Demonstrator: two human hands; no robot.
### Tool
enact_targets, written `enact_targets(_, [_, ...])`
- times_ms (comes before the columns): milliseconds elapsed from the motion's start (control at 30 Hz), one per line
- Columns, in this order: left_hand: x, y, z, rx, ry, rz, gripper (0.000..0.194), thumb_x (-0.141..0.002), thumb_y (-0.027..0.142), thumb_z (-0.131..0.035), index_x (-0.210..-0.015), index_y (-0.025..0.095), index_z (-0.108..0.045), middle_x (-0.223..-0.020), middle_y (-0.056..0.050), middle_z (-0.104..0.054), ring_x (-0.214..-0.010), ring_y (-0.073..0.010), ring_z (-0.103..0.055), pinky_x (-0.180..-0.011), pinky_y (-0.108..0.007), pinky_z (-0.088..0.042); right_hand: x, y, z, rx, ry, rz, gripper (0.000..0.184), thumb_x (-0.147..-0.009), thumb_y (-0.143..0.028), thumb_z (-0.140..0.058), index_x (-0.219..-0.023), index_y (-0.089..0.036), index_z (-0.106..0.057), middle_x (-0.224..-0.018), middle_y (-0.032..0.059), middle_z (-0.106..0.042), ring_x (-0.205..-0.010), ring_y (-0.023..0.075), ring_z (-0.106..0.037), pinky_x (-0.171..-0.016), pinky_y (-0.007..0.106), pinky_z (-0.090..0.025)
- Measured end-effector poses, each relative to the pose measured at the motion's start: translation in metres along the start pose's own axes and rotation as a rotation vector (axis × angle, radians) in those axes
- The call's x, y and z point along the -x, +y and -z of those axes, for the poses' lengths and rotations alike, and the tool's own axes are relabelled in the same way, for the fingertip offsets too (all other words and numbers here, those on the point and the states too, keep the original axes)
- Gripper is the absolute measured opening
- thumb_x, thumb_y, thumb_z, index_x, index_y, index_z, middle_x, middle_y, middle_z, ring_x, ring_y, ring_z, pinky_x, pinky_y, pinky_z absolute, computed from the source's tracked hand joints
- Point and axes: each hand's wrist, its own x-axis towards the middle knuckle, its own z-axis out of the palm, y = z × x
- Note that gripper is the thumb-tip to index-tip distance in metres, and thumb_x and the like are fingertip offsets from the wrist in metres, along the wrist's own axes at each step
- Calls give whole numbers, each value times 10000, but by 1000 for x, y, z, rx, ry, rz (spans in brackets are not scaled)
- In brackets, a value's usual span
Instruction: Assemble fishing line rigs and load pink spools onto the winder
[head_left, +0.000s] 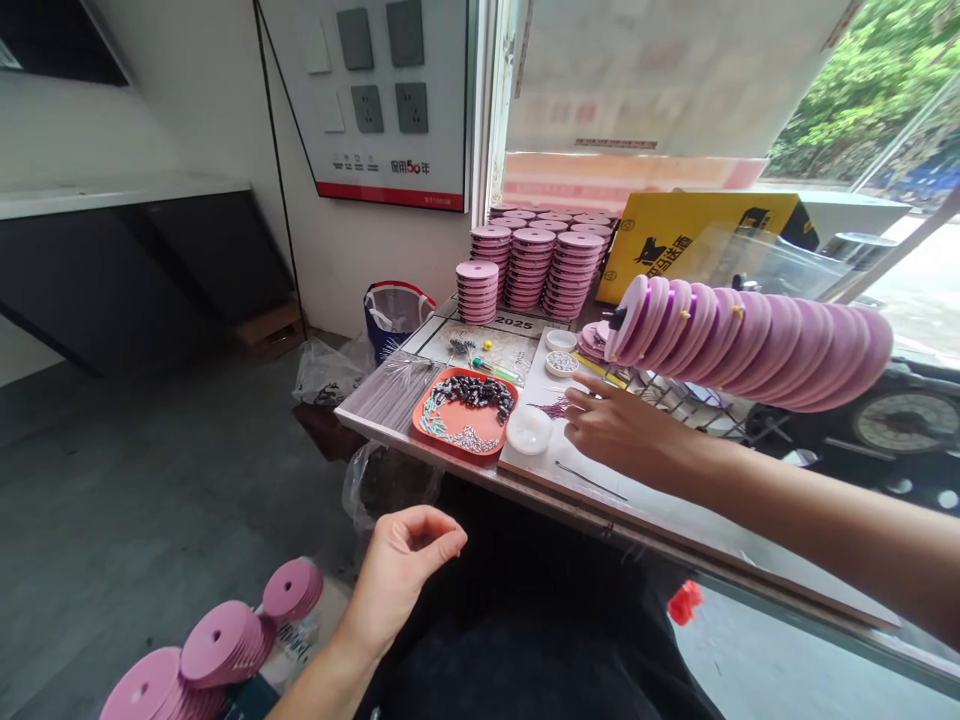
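Observation:
My left hand (409,560) is raised over my lap, in front of the table edge. Its thumb and fingers are pinched together; anything between them is too small to make out. Across the white board (645,490) reaches my right hand (604,420), palm down with fingers stretched out, beside a small bunch of dark purple pieces (553,408). Close to it are a round white dish (529,430) and a small dish of silvery beads (561,364). An orange tray (418,425) holds black, pale green and silvery small parts. A thin metal rod (591,480) lies nearer me.
Stacked pink spools (532,270) stand at the back, more spools (217,645) at lower left. A long row of pink discs (757,340) hangs over the right side, above my right forearm. Behind sits a yellow box (697,235). A dial scale (904,420) is at far right.

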Motion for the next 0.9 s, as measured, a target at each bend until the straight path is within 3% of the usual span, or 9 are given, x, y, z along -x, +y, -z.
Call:
enact_targets(67, [1,-1,0,-4,-1,0,155,-595,280,-716,-573,144,-645,-526,2,-603,-523,-108,-517,-536,-204,-418,-1,2,0,-43,7,-28,377,-653,114,-451,-491,-223,-495,-531,13,-527,-763,231,-527,-955,396,-281])
enact_targets(167, [0,-2,2,-7,-1,-7,144,-606,274,-713,-590,145,-650,-541,4,-606,-537,-106,-520,-547,-200,-418,1,-6,5,-80,-17,-6,340,-665,89,-485,-504,-211,-493,-537,21,-515,-690,221,-518,-875,385,-320])
enact_targets(267, [-3,-1,9,-11,26,-17,138,-612,270,-712,-598,146,-653,-551,8,-607,-543,-103,-521,-553,-195,-420,6,-37,7,-156,-59,63,234,-746,-3,-525,-609,-192,-536,-613,37,-551,-651,202,-500,-780,375,-341])
enact_targets(367, [-5,-1,18,-7,78,-27,140,-609,270,-717,-605,144,-654,-560,8,-611,-554,-104,-529,-562,-196,-429,8,-82,-4,-373,-77,121,195,-843,-106,-491,-671,-183,-542,-654,30,-570,-605,166,-485,-635,307,-346])
enact_targets(500, [-3,-1,25,12,108,-30,128,-602,249,-727,-623,143,-658,-577,9,-623,-561,-101,-537,-571,-193,-439,2,-131,-29,-860,44,-120,207,-883,-190,-471,-715,-177,-591,-650,20,-572,-582,138,-501,-562,245,-347])
enact_targets(633, [4,1,23,37,56,-18,120,-600,239,-734,-636,146,-667,-585,11,-636,-559,-97,-544,-566,-186,-446,-5,-149,-42,-1332,241,-400,196,-869,-243,-488,-748,-156,-615,-691,23,-589,-622,135,-528,-575,209,-381])
enact_targets(767, [10,5,17,18,-11,-15,96,-610,231,-731,-645,158,-680,-605,13,-655,-571,-94,-556,-568,-175,-445,-6,-153,-45,-1520,316,-534,210,-852,-307,-517,-746,-158,-620,-714,14,-604,-670,148,-530,-632,219,-385])
enact_targets(900, [15,9,12,-60,-73,-49,64,-637,221,-716,-646,165,-687,-625,10,-666,-608,-104,-573,-592,-176,-443,-3,-154,-47,-1553,325,-607,245,-850,-344,-509,-732,-156,-614,-685,9,-583,-655,151,-502,-618,224,-374])
